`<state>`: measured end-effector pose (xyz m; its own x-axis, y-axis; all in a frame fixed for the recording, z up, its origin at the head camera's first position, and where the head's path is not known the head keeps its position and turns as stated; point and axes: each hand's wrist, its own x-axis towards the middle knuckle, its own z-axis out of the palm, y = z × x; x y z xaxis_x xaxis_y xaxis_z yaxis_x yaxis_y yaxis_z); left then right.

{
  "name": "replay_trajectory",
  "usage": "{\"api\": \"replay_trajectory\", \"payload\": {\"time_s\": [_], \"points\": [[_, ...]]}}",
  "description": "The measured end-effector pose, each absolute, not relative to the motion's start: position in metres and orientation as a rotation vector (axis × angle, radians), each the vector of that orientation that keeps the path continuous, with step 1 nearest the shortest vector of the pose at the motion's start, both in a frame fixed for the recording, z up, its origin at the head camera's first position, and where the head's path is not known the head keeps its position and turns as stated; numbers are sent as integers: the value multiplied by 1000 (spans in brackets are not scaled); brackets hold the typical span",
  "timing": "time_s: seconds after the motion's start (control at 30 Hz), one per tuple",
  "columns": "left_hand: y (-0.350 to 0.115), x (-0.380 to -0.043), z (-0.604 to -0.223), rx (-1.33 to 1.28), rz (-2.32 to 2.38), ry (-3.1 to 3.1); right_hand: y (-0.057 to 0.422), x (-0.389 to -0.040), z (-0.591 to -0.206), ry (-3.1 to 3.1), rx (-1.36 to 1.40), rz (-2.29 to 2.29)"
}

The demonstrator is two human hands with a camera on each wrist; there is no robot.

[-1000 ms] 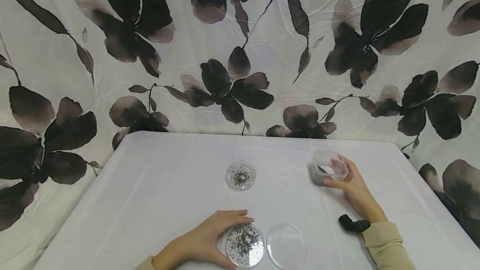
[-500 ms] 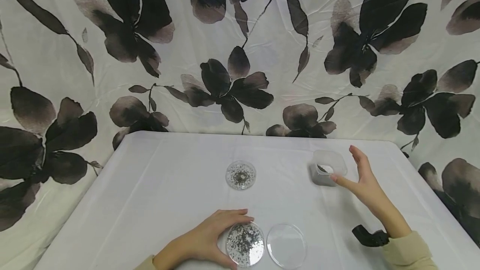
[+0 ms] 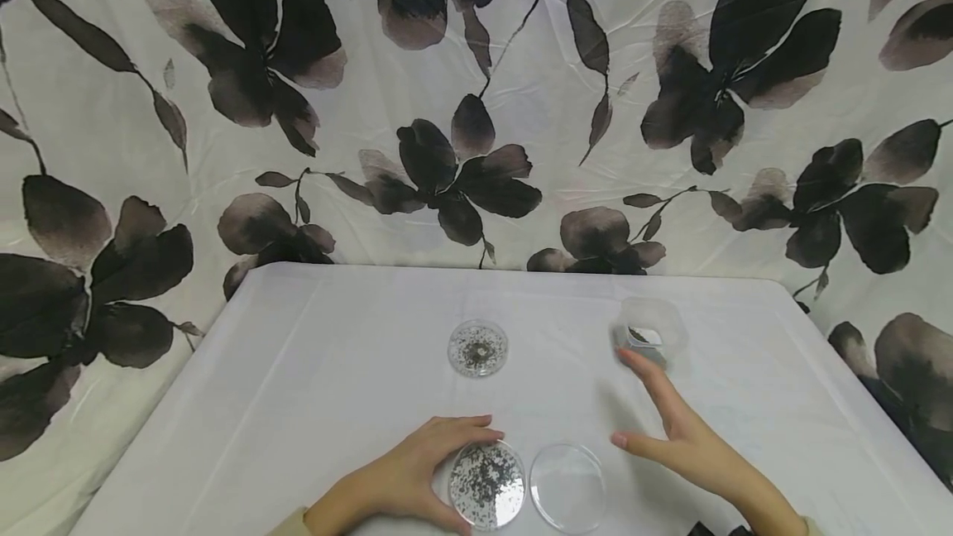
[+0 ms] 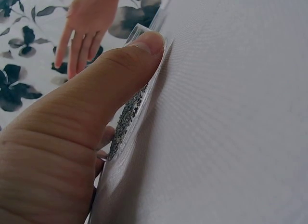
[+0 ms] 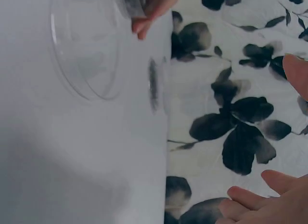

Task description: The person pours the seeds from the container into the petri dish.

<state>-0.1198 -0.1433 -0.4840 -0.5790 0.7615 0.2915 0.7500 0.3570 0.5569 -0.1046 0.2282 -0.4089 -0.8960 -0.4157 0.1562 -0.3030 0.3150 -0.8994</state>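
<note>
My left hand (image 3: 402, 470) holds a round clear petri dish (image 3: 487, 486) at the table's front, thumb on the near rim and fingers on the far side. Dark flakes, like dried leaf bits, are scattered in the dish; the left wrist view shows the thumb (image 4: 110, 74) against its edge. To its right lies a clear lid (image 3: 568, 488), flat on the cloth. Over the table right of the lid, my right hand (image 3: 685, 445) is spread and holds nothing. Beyond its fingers stands a small clear plastic tub (image 3: 658, 323) with a little dark material inside.
A second petri dish (image 3: 478, 349) with dark flakes sits farther back in the middle. White cloth covers the table (image 3: 335, 354), and a floral curtain (image 3: 566, 122) hangs behind its far edge. Part of a black wrist device shows at the bottom right.
My right hand has let go of the plastic tub and drawn back toward me, coming closer to the lid. The left hand and its petri dish have stayed in place.
</note>
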Motion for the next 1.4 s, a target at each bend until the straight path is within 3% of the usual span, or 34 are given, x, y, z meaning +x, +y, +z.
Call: {"api": "replay_trajectory", "payload": {"time_s": [0.43,0.7,0.97,1.4], "points": [[-144,-121,-486,1468,1035,2578,225,-99,-450,2186,-1026,-1593],[-144,-122,-489,1456,1032,2594,210,-85,-457,2330,-690,-1270],[-143,-121,-487,1397,1044,2567,200,-80,-472,2613,-1043,-1208],[-144,-120,-486,1389,1037,2569,193,-90,-477,2583,-1378,-1375]]}}
